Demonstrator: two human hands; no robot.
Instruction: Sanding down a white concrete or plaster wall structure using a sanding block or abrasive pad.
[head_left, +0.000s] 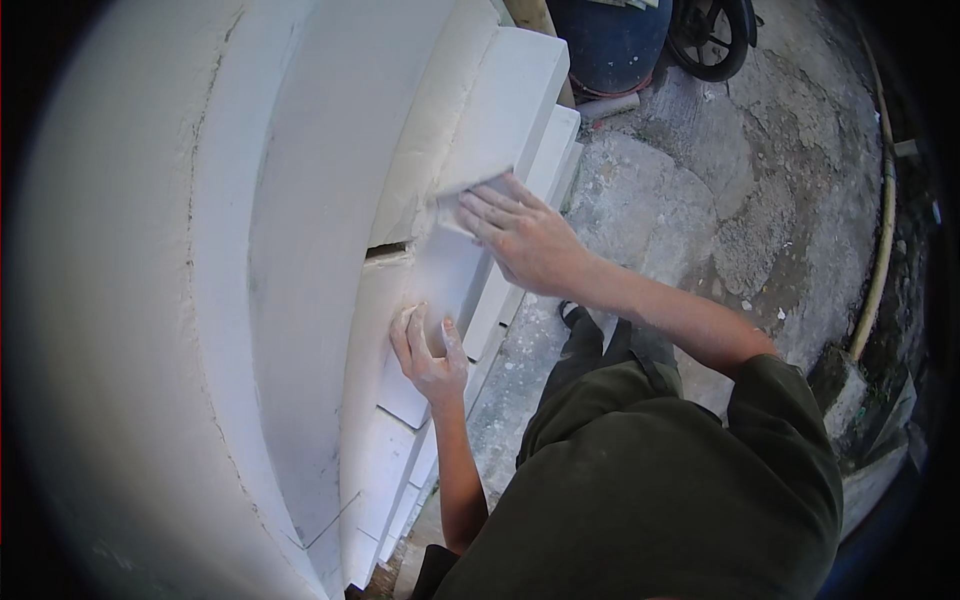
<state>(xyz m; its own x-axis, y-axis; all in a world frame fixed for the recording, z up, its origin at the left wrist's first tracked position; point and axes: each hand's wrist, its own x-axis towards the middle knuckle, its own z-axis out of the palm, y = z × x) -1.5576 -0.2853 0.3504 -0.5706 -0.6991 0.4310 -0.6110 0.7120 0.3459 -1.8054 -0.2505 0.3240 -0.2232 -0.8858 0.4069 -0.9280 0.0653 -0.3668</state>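
My right hand (517, 229) lies flat, fingers together, pressing a thin pale sheet, which looks like sandpaper (452, 214), against the white-coated stepped wall ledge (510, 97). Most of the sheet is hidden under the fingers. Lower down, my left hand (431, 356) touches the same ledge with bent, spread fingertips and holds nothing. White dust coats the fingers of both hands. Between the hands runs a smooth white face of the ledge. A dark slot (386, 250) shows in the wall just left of the right hand.
A tall pale wall (322, 247) curves along the left. Beyond the ledge's far end stand a dark blue drum (615, 45) and a black spoked wheel (709, 37). The ground is rough concrete (645, 195). A bamboo pole (885, 247) lies along the right.
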